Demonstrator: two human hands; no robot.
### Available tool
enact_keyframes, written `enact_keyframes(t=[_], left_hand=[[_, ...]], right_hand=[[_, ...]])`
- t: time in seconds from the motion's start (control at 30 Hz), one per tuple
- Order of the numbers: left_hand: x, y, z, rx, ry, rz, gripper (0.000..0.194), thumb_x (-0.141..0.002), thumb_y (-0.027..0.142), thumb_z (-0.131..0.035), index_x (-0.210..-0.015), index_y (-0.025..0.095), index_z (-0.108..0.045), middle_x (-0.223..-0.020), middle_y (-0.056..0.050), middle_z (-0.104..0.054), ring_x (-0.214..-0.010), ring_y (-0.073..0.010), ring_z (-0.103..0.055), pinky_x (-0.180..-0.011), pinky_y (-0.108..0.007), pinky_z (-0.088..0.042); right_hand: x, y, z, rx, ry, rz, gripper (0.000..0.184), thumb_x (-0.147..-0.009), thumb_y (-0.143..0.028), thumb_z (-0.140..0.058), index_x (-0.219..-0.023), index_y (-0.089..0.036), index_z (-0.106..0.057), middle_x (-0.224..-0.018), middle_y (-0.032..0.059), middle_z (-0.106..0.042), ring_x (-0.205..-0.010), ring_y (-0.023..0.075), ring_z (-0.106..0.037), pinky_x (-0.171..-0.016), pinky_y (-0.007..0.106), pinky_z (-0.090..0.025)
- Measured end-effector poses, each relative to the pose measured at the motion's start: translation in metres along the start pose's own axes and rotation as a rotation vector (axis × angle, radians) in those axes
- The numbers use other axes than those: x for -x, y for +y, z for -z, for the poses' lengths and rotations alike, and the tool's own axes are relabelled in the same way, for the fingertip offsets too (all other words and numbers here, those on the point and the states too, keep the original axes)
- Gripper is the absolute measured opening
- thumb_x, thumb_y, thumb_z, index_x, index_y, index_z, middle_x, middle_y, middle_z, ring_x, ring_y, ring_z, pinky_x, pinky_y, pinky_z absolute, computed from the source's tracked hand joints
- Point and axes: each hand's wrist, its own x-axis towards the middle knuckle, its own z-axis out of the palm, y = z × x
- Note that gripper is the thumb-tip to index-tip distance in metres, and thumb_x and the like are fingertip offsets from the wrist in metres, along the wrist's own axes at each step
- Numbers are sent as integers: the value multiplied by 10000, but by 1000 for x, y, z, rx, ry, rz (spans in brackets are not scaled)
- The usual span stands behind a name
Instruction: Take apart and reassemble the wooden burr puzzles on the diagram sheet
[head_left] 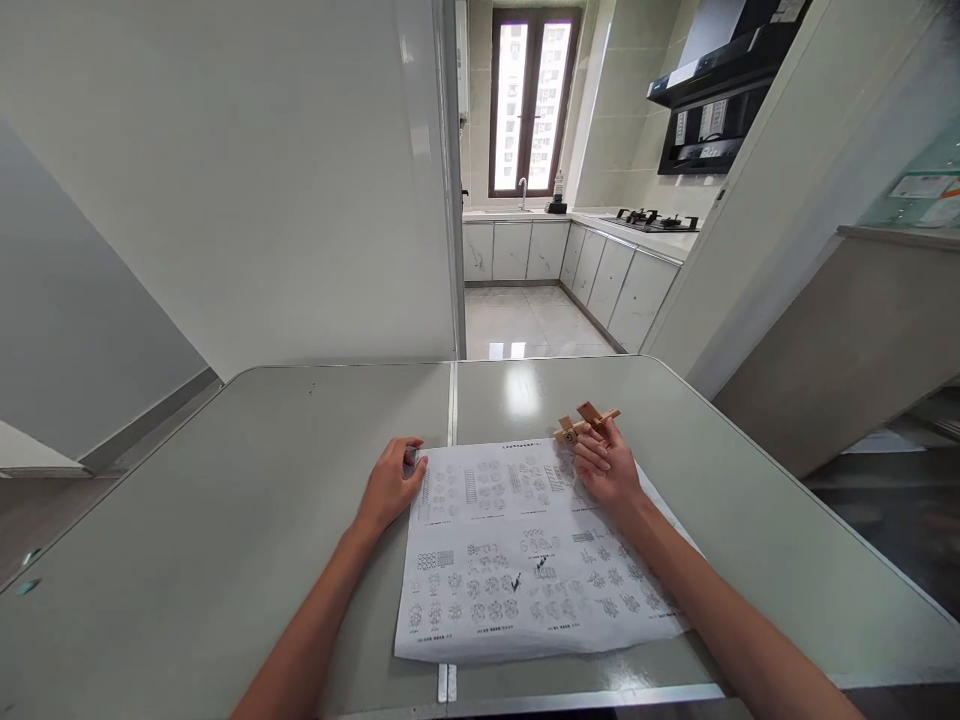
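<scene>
On the grey-green tabletop (187, 560), one large printed sheet (480, 545) lies face up across the metal seam (453, 400), rows of small line drawings covering it.

Right hand (609, 468): fingers closed on light-brown wooden pieces (592, 413), above the sheet's upper right part; the pieces project past its far edge. Left hand (395, 475): half curled at the sheet's upper left corner, thumb on the paper, narrow gap between thumb and fingers; cannot tell whether it pinches the sheet.

Containers: kitchen cabinets (512, 250) beyond the doorway, fronts closed, contents hidden. Clear, glassy box (911, 190) at far right, cut off by the view; labels or papers show there, inside or outside undetermined.

Edges: sheet's lower edge runs near the tabletop's near edge. Widest room for moving is left of the left forearm; a narrower strip lies between the sheet and the tabletop's right edge. Far edge is well beyond both hands. Small teal object (28, 587) close to the left edge, identity unclear.

Counts: hands, 2; sheet, 1; dark tick-like marks (516, 582) on it, 2; wooden pieces, at least 2, overlapping, exact number unreadable; faucet (523, 192), 1.
</scene>
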Motion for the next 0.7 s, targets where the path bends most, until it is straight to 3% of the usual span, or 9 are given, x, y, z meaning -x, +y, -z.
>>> enact_keyframes(t=[0.23, 0.53, 0.7], left_hand=[[2, -12, -7, -256, 176, 51, 351, -946, 420, -557, -1185, 183, -654, -1220, -146, -648, -1171, -350, -573, -1055, -511, -447], [-5, -20, -5, -228, 159, 95, 280, -900, 448, -616, -1012, 221, -734, -1193, -118, -640, -1168, -336, -582, -1099, -518, -427], [-8, -22, -1, -232, 134, 100, 359, -908, 474, -596, -1113, 223, -750, -1214, -122, -639, -1183, -340, -571, -1098, -520, -429]], right_hand=[[0, -3, 4, -16, -5, -17, 312, -1043, -471, -586, -858, -224, -543, -426, -122, -399, -283, 58, -321, -299, 145, -283], [-3, -6, 8, 18, -23, -7, 339, -1022, -512, -603, -839, -233, -544, -392, -133, -367, -261, 64, -256, -277, 159, -253], [-6, -6, 6, 23, -4, 9, 400, -1030, -537, -566, -793, -215, -556, -371, -129, -363, -244, 56, -244, -266, 162, -222]])
